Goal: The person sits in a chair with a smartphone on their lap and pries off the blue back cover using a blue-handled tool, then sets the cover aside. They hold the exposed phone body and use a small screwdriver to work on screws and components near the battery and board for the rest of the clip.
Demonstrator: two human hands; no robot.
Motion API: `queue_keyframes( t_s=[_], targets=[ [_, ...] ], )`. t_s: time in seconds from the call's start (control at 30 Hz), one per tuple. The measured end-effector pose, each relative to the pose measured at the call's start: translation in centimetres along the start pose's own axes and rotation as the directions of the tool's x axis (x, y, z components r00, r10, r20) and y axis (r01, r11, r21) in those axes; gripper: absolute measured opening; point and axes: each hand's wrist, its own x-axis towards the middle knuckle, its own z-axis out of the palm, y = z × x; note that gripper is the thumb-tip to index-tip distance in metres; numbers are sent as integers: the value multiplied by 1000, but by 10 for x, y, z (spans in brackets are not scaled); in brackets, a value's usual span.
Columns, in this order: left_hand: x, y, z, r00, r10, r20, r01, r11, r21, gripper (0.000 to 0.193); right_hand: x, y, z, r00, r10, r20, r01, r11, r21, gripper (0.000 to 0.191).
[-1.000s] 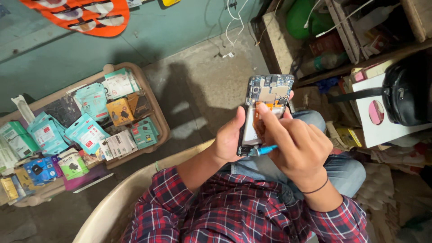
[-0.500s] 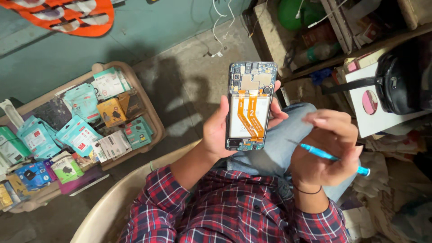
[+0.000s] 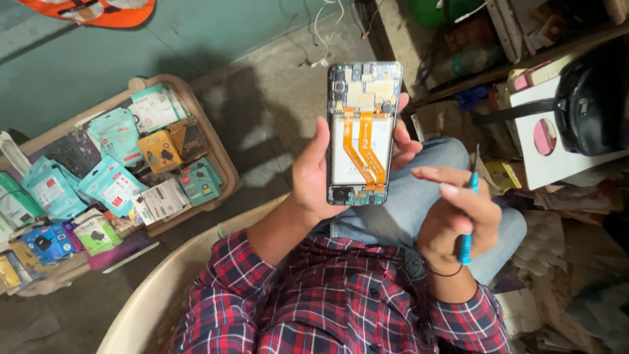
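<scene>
My left hand [image 3: 321,180] grips an opened phone [image 3: 362,134] upright over my lap, its back cover off. A white battery, two orange ribbon cables and a circuit board at the top are exposed. My right hand [image 3: 452,219] is to the right of the phone and apart from it, holding a thin blue screwdriver [image 3: 468,219] upright with its metal tip up. I wear a red plaid shirt and blue jeans.
A shallow beige tray [image 3: 209,141] at the left holds several small teal, orange and white packets. A beige plastic tub rim [image 3: 164,288] curves by my left arm. A black bag [image 3: 590,108] rests on a white box [image 3: 557,157] at right, amid cluttered shelves and paper scraps.
My right hand has pulled the screwdriver off the phone's top and lowered to the right. The phone, which it covered before, now stands fully exposed and upright in my left hand.
</scene>
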Motion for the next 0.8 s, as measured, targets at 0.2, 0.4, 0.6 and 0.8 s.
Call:
queue_keyframes(
  t_s=[0.2,0.4,0.6,0.8],
  targets=[
    [3,3,-3,999,47,-9,-48,996,-80,84,-10,-10,1,982,-79,171,103,985,-141,40],
    [6,6,3,998,53,21,-52,996,-78,82,-22,-1,0,954,-217,205,221,975,6,71],
    [8,13,17,1000,15,-14,-13,995,98,94,-50,1,-4,971,223,-89,-213,971,107,63],
    [7,18,28,1000,-3,-18,6,988,157,98,-47,4,-6,951,305,-44,-283,923,262,40]
  ],
)
